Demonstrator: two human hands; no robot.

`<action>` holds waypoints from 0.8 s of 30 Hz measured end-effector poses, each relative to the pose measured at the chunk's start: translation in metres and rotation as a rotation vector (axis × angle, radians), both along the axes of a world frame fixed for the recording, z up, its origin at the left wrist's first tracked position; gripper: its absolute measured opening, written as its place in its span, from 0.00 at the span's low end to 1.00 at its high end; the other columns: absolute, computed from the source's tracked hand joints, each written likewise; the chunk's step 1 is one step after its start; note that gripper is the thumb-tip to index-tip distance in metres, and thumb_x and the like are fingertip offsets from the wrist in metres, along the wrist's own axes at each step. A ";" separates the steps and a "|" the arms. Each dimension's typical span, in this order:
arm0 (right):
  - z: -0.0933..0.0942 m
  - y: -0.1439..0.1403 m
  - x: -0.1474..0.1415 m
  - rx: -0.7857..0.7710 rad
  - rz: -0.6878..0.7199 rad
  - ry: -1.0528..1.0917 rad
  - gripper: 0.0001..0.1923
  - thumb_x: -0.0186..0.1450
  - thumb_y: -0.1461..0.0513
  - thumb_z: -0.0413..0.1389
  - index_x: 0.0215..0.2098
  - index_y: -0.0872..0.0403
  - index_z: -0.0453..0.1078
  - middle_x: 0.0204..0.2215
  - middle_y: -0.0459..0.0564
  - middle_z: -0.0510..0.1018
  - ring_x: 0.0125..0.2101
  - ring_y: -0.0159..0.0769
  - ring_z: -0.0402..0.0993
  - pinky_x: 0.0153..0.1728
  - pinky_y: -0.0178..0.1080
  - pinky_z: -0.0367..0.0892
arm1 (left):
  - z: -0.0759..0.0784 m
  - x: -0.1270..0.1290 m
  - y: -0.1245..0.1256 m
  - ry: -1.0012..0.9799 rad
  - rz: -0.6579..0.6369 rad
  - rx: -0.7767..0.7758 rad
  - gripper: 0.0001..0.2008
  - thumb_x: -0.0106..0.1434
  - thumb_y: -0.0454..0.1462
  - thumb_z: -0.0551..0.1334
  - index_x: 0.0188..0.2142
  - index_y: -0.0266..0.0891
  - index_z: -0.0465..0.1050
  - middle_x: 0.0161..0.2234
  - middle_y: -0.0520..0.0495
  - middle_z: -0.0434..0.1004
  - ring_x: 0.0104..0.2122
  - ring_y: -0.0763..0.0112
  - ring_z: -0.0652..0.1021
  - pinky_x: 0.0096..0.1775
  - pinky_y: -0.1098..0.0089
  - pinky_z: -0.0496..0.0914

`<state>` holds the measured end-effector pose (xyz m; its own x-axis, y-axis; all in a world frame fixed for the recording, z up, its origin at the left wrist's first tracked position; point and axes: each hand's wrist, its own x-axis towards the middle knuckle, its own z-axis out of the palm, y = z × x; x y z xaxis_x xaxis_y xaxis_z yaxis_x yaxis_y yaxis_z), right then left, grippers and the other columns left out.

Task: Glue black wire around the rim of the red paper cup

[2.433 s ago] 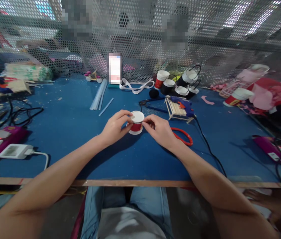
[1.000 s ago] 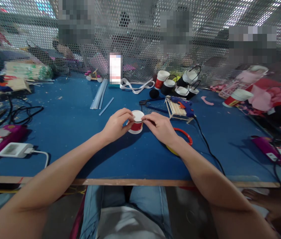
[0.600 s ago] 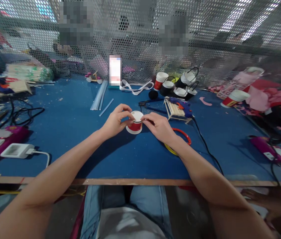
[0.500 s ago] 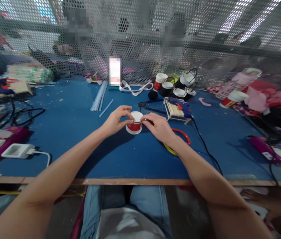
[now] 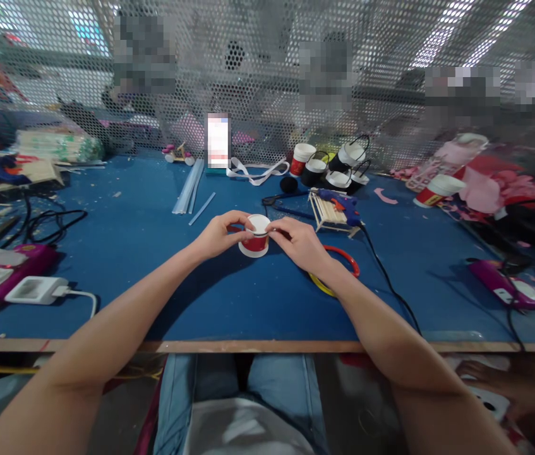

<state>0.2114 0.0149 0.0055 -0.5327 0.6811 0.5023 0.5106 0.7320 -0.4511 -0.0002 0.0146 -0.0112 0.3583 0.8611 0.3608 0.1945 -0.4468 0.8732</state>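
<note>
The left hand [image 5: 218, 236] and right hand [image 5: 299, 241] pinch the red-and-white paper cup [image 5: 254, 244] near its rim between them on the counter [image 5: 229, 309].

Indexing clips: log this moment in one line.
left hand: touching red-and-white cup | right hand: touching same cup | cup: between hands | glue gun: on wooden stand

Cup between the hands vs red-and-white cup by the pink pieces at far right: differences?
Pose: the cup between the hands stands roughly vertical; the far-right cup is tilted.
Dark strand: it crosses the cup between the hands near its top; none shows on the far-right cup.
Contact: left hand and right hand are at the first cup; no hand is at the far-right cup.
Shared: red-and-white coloring.
</note>
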 end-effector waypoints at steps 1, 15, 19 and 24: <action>0.000 0.000 0.000 -0.002 0.000 -0.001 0.08 0.64 0.64 0.49 0.37 0.54 0.70 0.34 0.51 0.76 0.35 0.36 0.71 0.37 0.38 0.64 | -0.001 0.000 0.001 0.001 0.013 0.004 0.09 0.54 0.38 0.63 0.33 0.35 0.71 0.45 0.41 0.71 0.44 0.67 0.74 0.47 0.63 0.68; 0.017 -0.023 0.001 -0.481 0.095 0.199 0.08 0.62 0.59 0.52 0.36 0.54 0.68 0.24 0.45 0.71 0.23 0.27 0.66 0.25 0.32 0.63 | 0.022 -0.006 -0.013 -0.153 -0.165 -0.460 0.10 0.50 0.36 0.67 0.31 0.33 0.70 0.30 0.48 0.75 0.31 0.75 0.75 0.37 0.71 0.69; 0.022 -0.029 0.001 -0.585 0.109 0.240 0.08 0.61 0.59 0.53 0.35 0.55 0.69 0.22 0.44 0.70 0.21 0.25 0.65 0.21 0.31 0.62 | 0.025 -0.006 -0.019 -0.189 -0.209 -0.596 0.09 0.50 0.35 0.67 0.30 0.34 0.70 0.28 0.50 0.75 0.30 0.78 0.75 0.36 0.73 0.69; 0.023 -0.029 0.002 -0.638 0.104 0.249 0.08 0.60 0.59 0.54 0.35 0.55 0.69 0.21 0.44 0.71 0.20 0.25 0.65 0.20 0.30 0.61 | 0.022 -0.006 -0.020 -0.216 -0.231 -0.641 0.09 0.49 0.35 0.68 0.29 0.34 0.70 0.28 0.51 0.75 0.29 0.77 0.75 0.38 0.70 0.69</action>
